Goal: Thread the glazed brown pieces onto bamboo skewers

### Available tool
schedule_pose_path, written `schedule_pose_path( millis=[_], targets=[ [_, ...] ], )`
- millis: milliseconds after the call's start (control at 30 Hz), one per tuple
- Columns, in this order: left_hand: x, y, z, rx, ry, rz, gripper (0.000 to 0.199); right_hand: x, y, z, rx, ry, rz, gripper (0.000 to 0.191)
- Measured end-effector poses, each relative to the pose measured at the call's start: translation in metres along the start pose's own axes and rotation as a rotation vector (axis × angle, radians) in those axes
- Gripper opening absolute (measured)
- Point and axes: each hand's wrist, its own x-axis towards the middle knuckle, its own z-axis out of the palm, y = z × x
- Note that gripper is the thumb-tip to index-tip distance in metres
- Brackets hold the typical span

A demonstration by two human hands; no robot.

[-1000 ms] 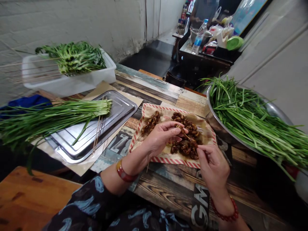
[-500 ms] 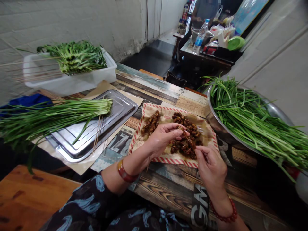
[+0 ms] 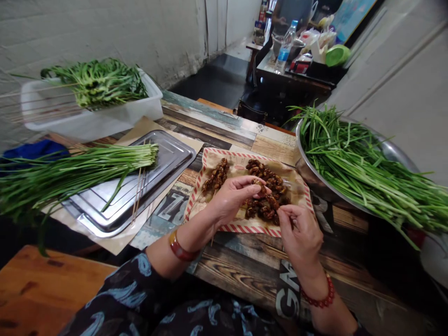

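In the head view my left hand (image 3: pixel 241 193) is closed, pinching a small brown sauced piece of meat (image 3: pixel 259 186) between thumb and fingertips. My right hand (image 3: pixel 301 231) is closed just to the right, thumb and forefinger pinched on what looks like the end of a thin skewer, mostly hidden. Both hands are over a paper-lined tray (image 3: pixel 199 205) with a red-and-white striped border. Dark, glossy skewered meat (image 3: pixel 268 172) lies on its paper, with another dark skewer pile (image 3: pixel 216 176) at the left side.
Left, long green chives (image 3: pixel 115 161) and bare skewers (image 3: pixel 138 193) lie across a metal tray (image 3: pixel 171 154). Behind it stands a white bin (image 3: pixel 122 114) with skewered greens (image 3: pixel 101 86). A steel bowl (image 3: pixel 308 175) of chives is at right. Another person (image 3: pixel 290 11) is by a far table.
The view has shifted slightly, so the scene sits a little further left and up. Both hands keep their pinch over the tray; the brown piece in my left fingers shows more clearly.
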Motion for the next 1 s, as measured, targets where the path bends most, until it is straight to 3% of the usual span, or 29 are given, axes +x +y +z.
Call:
schedule_pose_path(
  millis=[400, 1000],
  targets=[
    [0.0035, 0.0059, -0.0054, -0.086, 0.022, 0.019, 0.028, 0.0066, 0.0015, -0.0059, 0.133, -0.114, 0.001, 0.014],
    [0.0068, 0.0016, -0.0037, -0.086, 0.003, 0.01, 0.027, 0.0072, 0.0026, -0.008, 0.177, -0.058, 0.099, 0.012]
  ],
)
